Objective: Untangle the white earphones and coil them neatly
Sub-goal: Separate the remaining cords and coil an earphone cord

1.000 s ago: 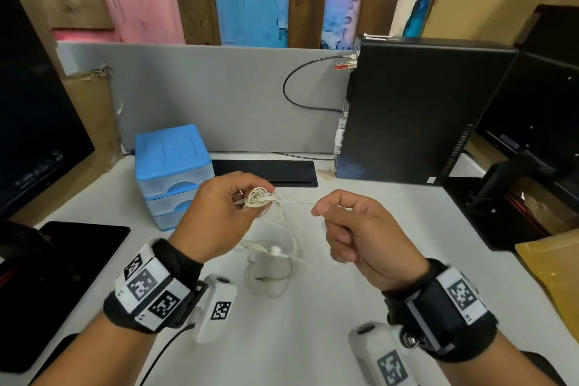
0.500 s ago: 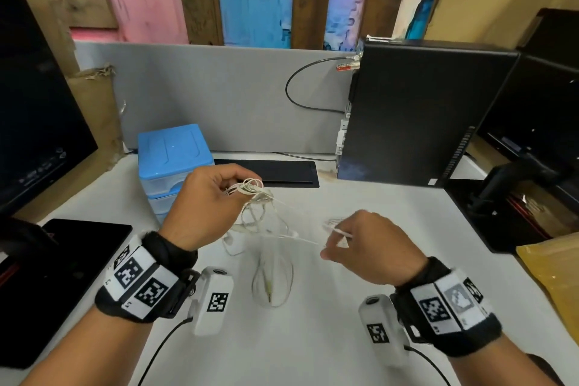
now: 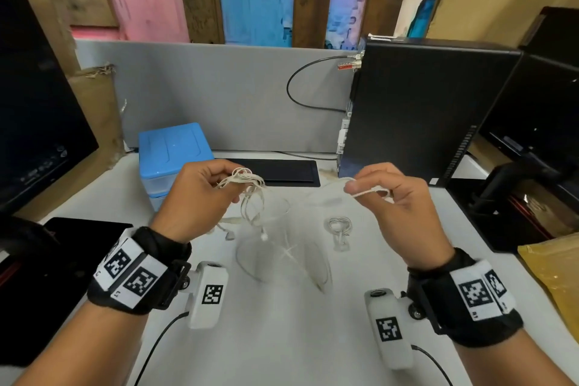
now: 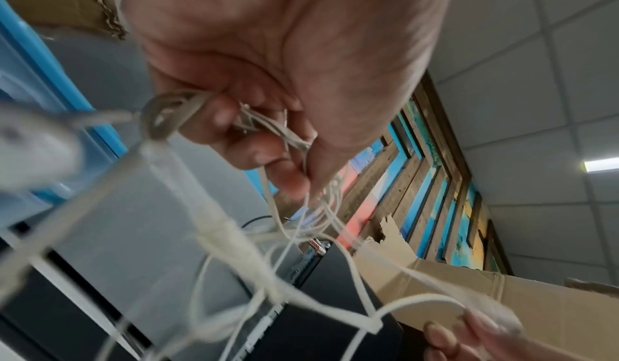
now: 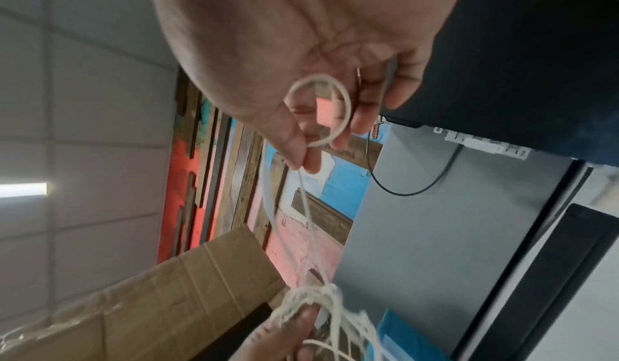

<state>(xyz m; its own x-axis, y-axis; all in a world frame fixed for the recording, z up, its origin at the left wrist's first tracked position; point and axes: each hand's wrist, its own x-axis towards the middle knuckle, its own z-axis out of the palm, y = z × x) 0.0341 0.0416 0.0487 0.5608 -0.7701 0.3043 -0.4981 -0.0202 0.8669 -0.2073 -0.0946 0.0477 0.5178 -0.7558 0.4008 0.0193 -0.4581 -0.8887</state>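
**A:** How much room are the hands getting over the white desk (image 3: 282, 338)?

**B:** The middle is lying open. The blue drawer box (image 3: 170, 153) is standing at the back left, just behind the left hand (image 3: 194, 197). The black computer tower (image 3: 416, 110) is closing off the back right, and a flat black pad (image 3: 282, 171) is lying between them against the grey partition (image 3: 203, 94). A dark slab (image 3: 47, 276) is lying toward the left desk edge and a yellow envelope (image 3: 551, 273) at the right edge. A second small coiled cable (image 3: 339, 229) is resting on the desk below the right hand (image 3: 398, 207).

**A:** And the white earphones (image 3: 250, 188)?

**B:** They are hanging in the air between both hands, above the desk. The left hand is pinching a bunched tangle of loops at its fingertips; in the left wrist view the fingers (image 4: 234, 118) are curling round several strands of the cord (image 4: 234, 237). The right hand is pinching a single strand between thumb and forefinger, and in the right wrist view a small loop (image 5: 321, 112) is sitting just behind that pinch.

**A:** Which way is the cord running?

**B:** One stretch is running roughly left to right between the hands, sagging slightly. From the tangle, more loops are dangling straight down, with two earbuds (image 3: 247, 233) hanging at the bottom, near the desk; whether they are touching it, I cannot tell. The lowest loops are blurring.
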